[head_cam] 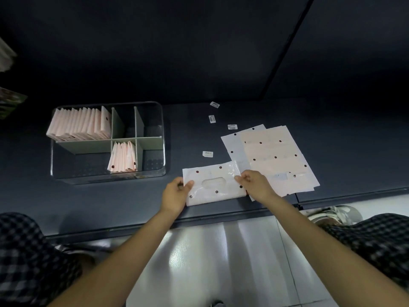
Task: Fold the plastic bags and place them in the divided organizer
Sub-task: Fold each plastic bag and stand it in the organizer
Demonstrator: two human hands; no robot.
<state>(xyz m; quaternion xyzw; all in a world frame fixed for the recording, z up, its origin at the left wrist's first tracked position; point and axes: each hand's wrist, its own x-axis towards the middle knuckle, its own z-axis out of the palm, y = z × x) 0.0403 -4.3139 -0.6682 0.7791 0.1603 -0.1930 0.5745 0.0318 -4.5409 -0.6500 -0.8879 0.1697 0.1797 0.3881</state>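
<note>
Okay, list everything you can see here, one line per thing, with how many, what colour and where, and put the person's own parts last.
Bag being folded: one, white with dark dots, table's near edge.
Flat bags: a stack, count unclear, white and pale pink with dark dots, right of that bag.
Divided organizer: one, clear with grey-green dividers, on the left.
Folded bags, far-left compartment: a full row, pale pink.
Folded bags, near-middle compartment: a few, pale pink.
Labels: four, white, loose between organizer and stack.
Table: one, dark grey.
Floor: pale, glossy.
Left hand: grips the bag's left edge.
Right hand: pinches its right edge.
</note>
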